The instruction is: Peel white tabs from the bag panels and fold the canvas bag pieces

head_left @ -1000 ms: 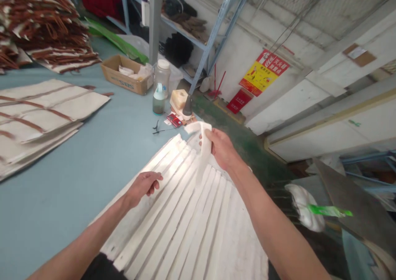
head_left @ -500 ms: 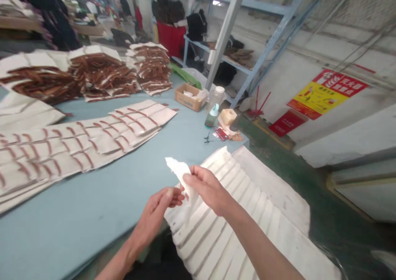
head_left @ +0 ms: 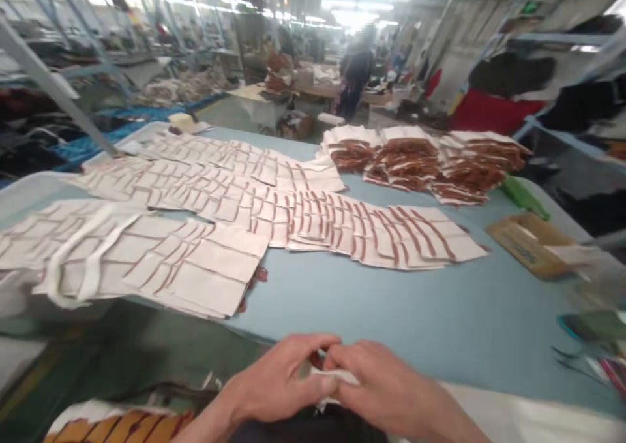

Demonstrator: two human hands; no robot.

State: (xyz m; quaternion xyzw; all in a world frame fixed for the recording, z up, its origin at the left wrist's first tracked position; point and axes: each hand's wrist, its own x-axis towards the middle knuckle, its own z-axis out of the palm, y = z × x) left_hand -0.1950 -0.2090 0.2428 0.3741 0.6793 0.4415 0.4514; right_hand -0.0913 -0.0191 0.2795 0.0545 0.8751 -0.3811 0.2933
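Note:
My left hand and my right hand meet low in the middle, close to my body at the table's near edge. Between their curled fingers is a small piece of white cloth, mostly covered by the fingers. Both hands are closed on it, thumbs toward each other. At the lower right, layered white cloth pieces lie beside my right forearm. Ahead, overlapping cream panels with brown strips spread across the blue-grey table.
Stacks of cream and brown pieces stand at the back. A cardboard box and a green bottle are at right. White straps lie on the left panels. A person stands far off.
My view has swung left and up, showing more of the table and room. Both hands have come together around the white cloth, which earlier stuck out from my right hand.

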